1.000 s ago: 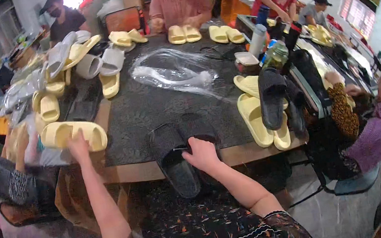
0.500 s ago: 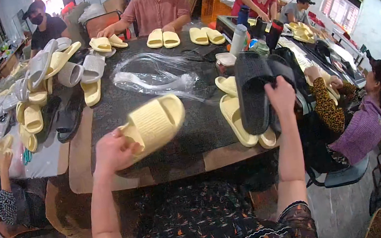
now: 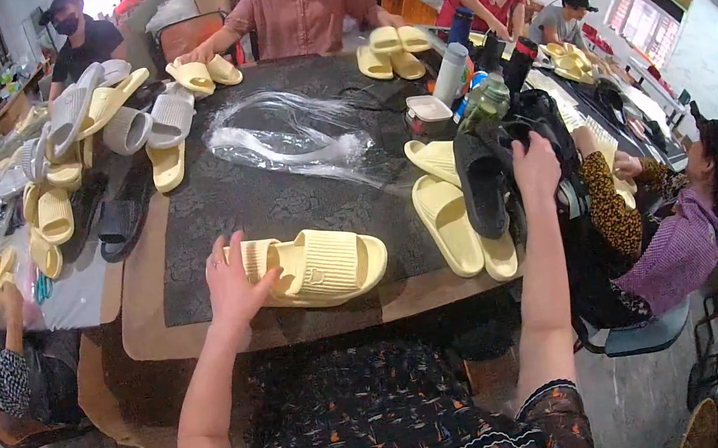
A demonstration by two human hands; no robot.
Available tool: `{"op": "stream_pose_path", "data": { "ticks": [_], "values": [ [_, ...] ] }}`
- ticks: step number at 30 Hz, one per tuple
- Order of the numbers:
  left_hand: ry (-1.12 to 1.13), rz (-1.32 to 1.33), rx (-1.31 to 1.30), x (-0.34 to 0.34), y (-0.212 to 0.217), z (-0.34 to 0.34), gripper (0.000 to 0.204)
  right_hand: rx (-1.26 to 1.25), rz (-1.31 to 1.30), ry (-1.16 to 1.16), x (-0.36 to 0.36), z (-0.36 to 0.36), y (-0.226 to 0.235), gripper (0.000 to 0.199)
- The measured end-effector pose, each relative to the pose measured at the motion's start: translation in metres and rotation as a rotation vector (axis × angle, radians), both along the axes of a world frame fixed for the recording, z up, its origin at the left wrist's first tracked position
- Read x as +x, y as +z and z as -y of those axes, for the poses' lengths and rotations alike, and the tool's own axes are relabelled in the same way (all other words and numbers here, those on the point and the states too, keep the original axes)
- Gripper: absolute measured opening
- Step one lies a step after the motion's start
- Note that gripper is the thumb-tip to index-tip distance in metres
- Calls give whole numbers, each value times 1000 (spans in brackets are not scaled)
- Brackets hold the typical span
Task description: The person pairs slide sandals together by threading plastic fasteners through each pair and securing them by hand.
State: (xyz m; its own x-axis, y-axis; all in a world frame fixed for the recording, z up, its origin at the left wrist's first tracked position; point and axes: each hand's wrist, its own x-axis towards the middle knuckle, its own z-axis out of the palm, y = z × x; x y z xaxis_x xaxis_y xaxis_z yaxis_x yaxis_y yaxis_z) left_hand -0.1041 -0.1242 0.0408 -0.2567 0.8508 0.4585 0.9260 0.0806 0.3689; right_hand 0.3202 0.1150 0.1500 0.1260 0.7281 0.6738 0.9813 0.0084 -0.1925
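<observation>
A person's left hand (image 3: 237,287) spreads thumb and fingers at the left end of a pair of yellow slippers (image 3: 332,262) laid side by side on a worktable (image 3: 207,337), the grip parted rather than clenched. The pair lies at the middle of the table's near side, the nearer slipper just inside the brown border, its toe pointing right. To the right, the right hand (image 3: 536,166) reaches down beside a black slipper (image 3: 485,184); its fingertips are hidden, and whether that grip is closed on anything cannot be told.

The black slipper leans over more yellow slippers (image 3: 447,228), one of which reaches close to the near edge. Between that cluster and the central pair runs a narrow strip of dark mat (image 3: 204,231); a wider stretch extends left of the pair and beyond it to crumpled clear plastic (image 3: 289,145).

On the far right, a green jar (image 3: 487,98), a pale bottle (image 3: 451,74) and a lidded tub (image 3: 428,113) crowd the side. Grey and yellow slippers (image 3: 89,117) pile up at far left. Across the far edge, a co-worker in a pinkish shirt (image 3: 300,11) stretches both arms toward yellow slippers on either side.
</observation>
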Motion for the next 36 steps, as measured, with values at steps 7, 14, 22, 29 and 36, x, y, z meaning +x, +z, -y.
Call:
{"op": "stream_pose_path", "data": {
  "ticks": [7,14,22,29,36],
  "values": [
    [135,168,-95,3,-13,-2,72,-504,-367,772,-134,133,-6,34],
    [223,99,-31,40,-2,1,65,-363,-125,883,-215,176,-79,65],
    [237,395,-126,26,14,18,62,-279,-211,802,-192,159,-90,43],
    [93,250,-39,-45,18,26,59,-152,-188,913,-145,123,-85,27],
    [-455,200,-51,9,23,-27,53,-137,-300,1067,-180,134,-100,20]
  ]
}}
